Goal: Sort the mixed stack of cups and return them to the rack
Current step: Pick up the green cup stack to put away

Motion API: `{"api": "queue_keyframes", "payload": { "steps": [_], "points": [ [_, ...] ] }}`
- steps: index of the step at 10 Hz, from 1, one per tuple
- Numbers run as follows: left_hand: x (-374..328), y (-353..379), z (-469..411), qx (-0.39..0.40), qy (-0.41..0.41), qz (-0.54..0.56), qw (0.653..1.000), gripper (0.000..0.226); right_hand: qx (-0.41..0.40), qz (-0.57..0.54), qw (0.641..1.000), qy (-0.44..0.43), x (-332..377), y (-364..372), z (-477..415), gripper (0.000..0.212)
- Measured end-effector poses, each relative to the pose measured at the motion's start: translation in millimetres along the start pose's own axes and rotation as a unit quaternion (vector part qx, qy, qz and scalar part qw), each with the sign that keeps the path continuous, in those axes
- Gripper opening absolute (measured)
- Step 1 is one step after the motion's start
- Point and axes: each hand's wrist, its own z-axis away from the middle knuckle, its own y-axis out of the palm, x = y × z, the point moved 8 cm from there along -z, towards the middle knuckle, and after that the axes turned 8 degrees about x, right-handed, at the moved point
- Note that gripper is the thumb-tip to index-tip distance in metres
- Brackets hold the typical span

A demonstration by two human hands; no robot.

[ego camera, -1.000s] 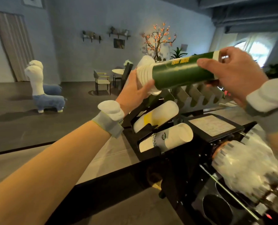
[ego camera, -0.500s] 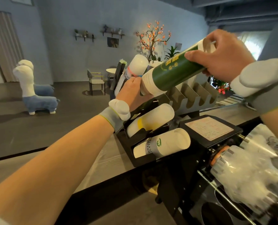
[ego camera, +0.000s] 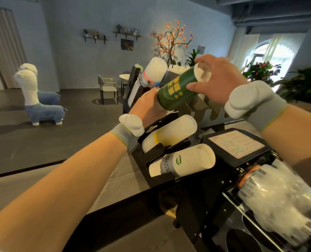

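Left hand (ego camera: pixel 147 108) and right hand (ego camera: pixel 216 82) grip the tilted green cup stack (ego camera: pixel 176 92) mid-frame; misaimed, it could jam on the rack (ego camera: pixel 160 181).

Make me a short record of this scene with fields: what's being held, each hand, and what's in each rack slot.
held item: green cup stack, tilted, over the rack
left hand: grips its lower end
right hand: grips its upper end
top slot: white stack with red band
middle slot: white and yellow stack
lower slot: white stack with green logo
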Motion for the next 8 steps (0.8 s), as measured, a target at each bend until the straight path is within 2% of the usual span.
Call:
{"api": "queue_keyframes", "payload": {
  "steps": [1,2,3,4,5,6,7,8],
  "points": [
    [-2.2,-14.5,24.1,-0.095,0.138,0.150,0.974,0.067,0.043,0.043,0.998,-0.035,14.3,18.0,-10.6,0.068],
    [11.1,-11.0,29.8,-0.091,0.141,0.159,0.973,0.065,0.079,0.086,0.993,-0.020,17.4,31.0,-20.9,0.068],
    [20.1,0.5,27.1,-0.058,0.109,0.184,0.975,0.057,0.093,0.120,0.988,0.010,15.9,49.1,-28.9,0.066],
    [33.9,11.5,24.0,-0.034,0.065,0.181,0.981,0.053,0.110,0.121,0.986,0.029,10.8,70.0,-31.3,0.063],
    [38.2,14.7,27.3,-0.023,0.064,0.189,0.980,0.048,0.119,0.096,0.988,0.031,9.5,80.1,-31.6,0.066],
    [44.1,14.0,36.5,-0.016,0.056,0.189,0.980,0.049,0.119,0.086,0.989,0.035,7.9,83.5,-28.3,0.073],
    [48.4,9.6,47.2,-0.017,0.038,0.192,0.980,0.048,0.110,0.086,0.989,0.038,11.0,77.5,-23.5,0.071],
    [53.9,-0.1,74.7,-0.011,0.039,0.203,0.978,0.041,0.069,0.073,0.995,0.020,29.2,65.6,-4.7,0.057]
  ]
}}
